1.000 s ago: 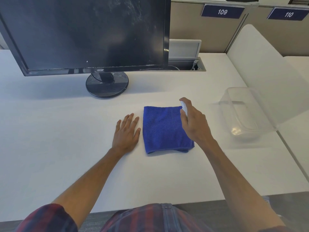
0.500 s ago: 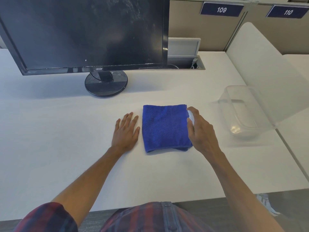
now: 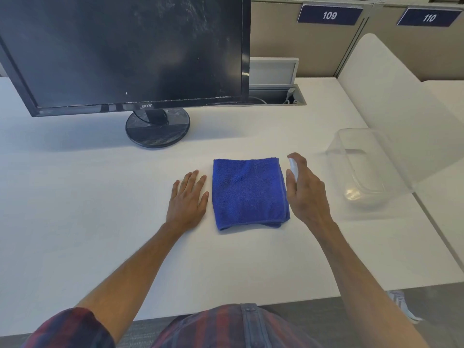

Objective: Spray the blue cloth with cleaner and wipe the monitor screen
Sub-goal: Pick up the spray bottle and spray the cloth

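I saw the right hand [image 3: 307, 194] pull its small white spray bottle [image 3: 293, 169] off the folded blue cloth [image 3: 248, 193], fingers gripping; left hand [image 3: 187, 200] lay spread flat; smudged black monitor screen [image 3: 125, 46] unwiped.

One monitor [image 3: 125, 51] stands on one white desk [image 3: 75, 209], on a single round base [image 3: 157, 128]. One folded blue cloth [image 3: 248, 193] lies on the desk. Two hands are in view — the left hand [image 3: 187, 200] and the right hand [image 3: 307, 194] — and there is one small white spray bottle [image 3: 293, 169], mostly hidden. One clear plastic container [image 3: 361, 167] sits to the right. Two blue number plates hang on the partition behind — one reads 109 [image 3: 329, 14], the other 110 [image 3: 428, 17]. One open cable hatch [image 3: 276, 92] is set in the desk's far edge, and one translucent divider panel [image 3: 391, 101] stands at the right.
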`<state>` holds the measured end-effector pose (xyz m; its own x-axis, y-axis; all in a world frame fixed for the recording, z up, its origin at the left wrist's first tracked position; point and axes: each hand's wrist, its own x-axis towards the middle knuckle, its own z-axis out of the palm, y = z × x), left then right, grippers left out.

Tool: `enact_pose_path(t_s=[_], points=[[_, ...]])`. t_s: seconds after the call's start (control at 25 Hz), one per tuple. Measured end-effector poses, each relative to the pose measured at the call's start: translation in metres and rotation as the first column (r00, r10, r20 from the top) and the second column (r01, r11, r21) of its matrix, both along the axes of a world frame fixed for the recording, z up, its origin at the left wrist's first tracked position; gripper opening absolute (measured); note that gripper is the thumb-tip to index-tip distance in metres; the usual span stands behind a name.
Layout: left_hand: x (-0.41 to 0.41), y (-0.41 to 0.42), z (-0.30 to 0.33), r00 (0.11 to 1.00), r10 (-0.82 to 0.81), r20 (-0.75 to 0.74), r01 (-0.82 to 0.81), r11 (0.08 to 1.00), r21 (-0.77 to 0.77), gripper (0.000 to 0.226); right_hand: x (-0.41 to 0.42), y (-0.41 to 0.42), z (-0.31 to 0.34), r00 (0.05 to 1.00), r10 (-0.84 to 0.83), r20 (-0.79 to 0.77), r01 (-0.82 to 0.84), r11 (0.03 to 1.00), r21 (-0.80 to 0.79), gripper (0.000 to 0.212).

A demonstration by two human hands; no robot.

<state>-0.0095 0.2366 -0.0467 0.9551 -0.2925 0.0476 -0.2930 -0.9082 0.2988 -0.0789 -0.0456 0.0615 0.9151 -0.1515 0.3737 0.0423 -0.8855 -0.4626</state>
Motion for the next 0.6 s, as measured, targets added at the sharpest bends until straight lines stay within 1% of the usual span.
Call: enact_pose_path(t_s=[0.12,0.28,0.4,0.44,0.52,0.6], points=[[0.0,0.0,0.0,1.0,0.0,-0.003,0.0,1.0,0.008,0.062,0.002,-0.002,0.001,1.0,0.02,0.005,-0.02,1.0,0.024,0.026],[0.0,0.0,0.0,1.0,-0.002,-0.007,0.002,1.0,0.009,0.062,0.006,-0.003,-0.001,0.999,0.022,-0.024,-0.022,1.0,0.012,0.021],[0.0,0.0,0.001,1.0,-0.002,-0.01,0.002,1.0,0.013,0.063,0.008,-0.004,-0.004,1.0,0.013,0.005,-0.014,0.998,0.056,0.027],[0.0,0.0,0.001,1.0,-0.002,-0.01,0.002,1.0,0.014,0.063,0.01,-0.006,-0.004,1.0,0.005,0.018,-0.006,0.996,0.094,0.031],[0.0,0.001,0.0,1.0,-0.003,-0.007,0.003,1.0,0.01,0.063,0.017,-0.011,-0.007,0.999,-0.041,0.025,0.034,0.971,0.236,0.037],[0.0,0.001,0.0,1.0,-0.003,-0.002,0.003,1.0,0.007,0.064,0.029,-0.019,-0.009,0.994,-0.109,-0.016,0.105,0.902,0.42,0.04]])
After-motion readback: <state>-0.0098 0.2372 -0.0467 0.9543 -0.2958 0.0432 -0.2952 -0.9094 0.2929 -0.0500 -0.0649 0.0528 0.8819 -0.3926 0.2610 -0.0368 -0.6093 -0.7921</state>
